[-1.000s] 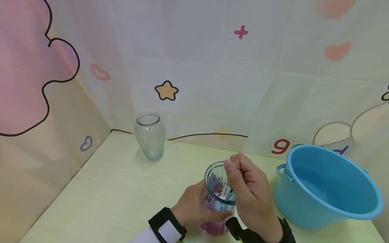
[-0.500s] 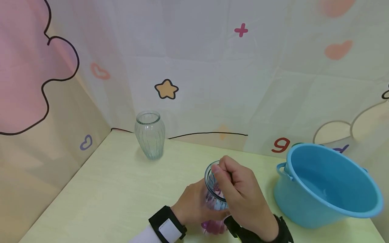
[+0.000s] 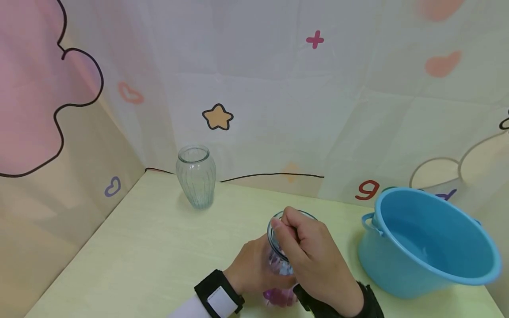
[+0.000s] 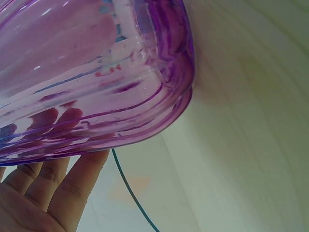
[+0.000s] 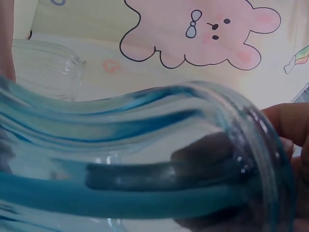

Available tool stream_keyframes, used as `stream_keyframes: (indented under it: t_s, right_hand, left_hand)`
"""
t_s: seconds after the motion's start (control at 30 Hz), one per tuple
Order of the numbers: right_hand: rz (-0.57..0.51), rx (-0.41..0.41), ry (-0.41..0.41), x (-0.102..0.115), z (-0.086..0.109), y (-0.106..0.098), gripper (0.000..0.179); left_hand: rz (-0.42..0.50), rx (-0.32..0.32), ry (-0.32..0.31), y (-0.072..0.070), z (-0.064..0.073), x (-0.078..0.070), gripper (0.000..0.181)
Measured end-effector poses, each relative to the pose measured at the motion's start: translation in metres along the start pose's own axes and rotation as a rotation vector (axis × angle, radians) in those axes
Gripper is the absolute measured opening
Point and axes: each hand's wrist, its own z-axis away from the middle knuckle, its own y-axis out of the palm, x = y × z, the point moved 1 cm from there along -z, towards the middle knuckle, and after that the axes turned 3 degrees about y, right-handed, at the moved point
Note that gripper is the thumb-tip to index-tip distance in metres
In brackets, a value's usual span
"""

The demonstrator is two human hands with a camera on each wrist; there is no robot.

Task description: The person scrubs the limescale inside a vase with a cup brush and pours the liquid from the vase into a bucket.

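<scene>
A ribbed glass vase [image 3: 280, 297], bluish near its mouth and purple at its base, stands tilted slightly in front of the person. Their left hand [image 3: 252, 265] wraps round its side; in the left wrist view the fingers [image 4: 77, 188] lie along the purple glass [image 4: 87, 63]. Over the vase's mouth, the right hand [image 3: 320, 260] has curled fingers, the thumb against the index finger. Through the bluish glass in the right wrist view, a slender dark rod [image 5: 145, 176] runs from these fingers into the vase. What it ends in is hidden.
At the back left of the pale table [image 3: 159, 247] stands a clear ribbed glass vase [image 3: 196, 183]. A light-blue plastic bucket [image 3: 397, 265] with side lugs is to the right of the hands. Behind hangs a printed cloth backdrop [image 3: 258, 97].
The right hand has moved left across the vase's mouth and a little lower, covering more of the rim. The left hand stays on the vase.
</scene>
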Motion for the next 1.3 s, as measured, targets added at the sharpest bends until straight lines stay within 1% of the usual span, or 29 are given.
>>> stream_keyframes:
  t_s: [0.2,0.47,0.6,0.73,0.9,0.97,1.07,1.2,1.3]
  right_hand:
    - [0.017,0.008,0.023,-0.001,0.000,0.000,0.039]
    - [0.021,0.006,0.013,-0.002,0.000,0.000,0.040]
    - [-0.007,-0.003,0.010,-0.002,-0.001,-0.001,0.039]
    - [-0.084,0.008,0.011,-0.001,0.000,-0.002,0.035]
    - [-0.231,0.007,-0.021,0.001,0.001,-0.005,0.028]
    - [-0.285,-0.020,-0.037,0.001,0.002,-0.007,0.026]
    - [-0.361,-0.069,-0.083,0.001,0.005,-0.010,0.025]
    - [-0.418,-0.131,-0.152,0.003,0.007,-0.015,0.027]
    - [-0.451,-0.173,-0.171,0.006,0.007,-0.018,0.029]
  left_hand:
    - [-0.008,-0.003,0.013,0.000,-0.001,-0.001,0.075]
    - [-0.022,-0.002,0.028,0.002,-0.002,0.001,0.069]
    - [-0.007,0.004,0.011,0.002,-0.002,0.002,0.070]
    - [0.018,0.008,-0.009,0.002,-0.001,0.001,0.070]
    - [0.044,-0.010,0.008,0.002,-0.001,0.001,0.070]
    - [0.058,-0.012,0.000,0.002,-0.001,0.001,0.071]
    - [0.071,-0.007,-0.018,0.003,-0.001,0.002,0.072]
    - [0.085,0.010,-0.039,0.003,-0.002,0.000,0.073]
    - [0.094,0.016,-0.054,0.003,-0.002,-0.001,0.074]
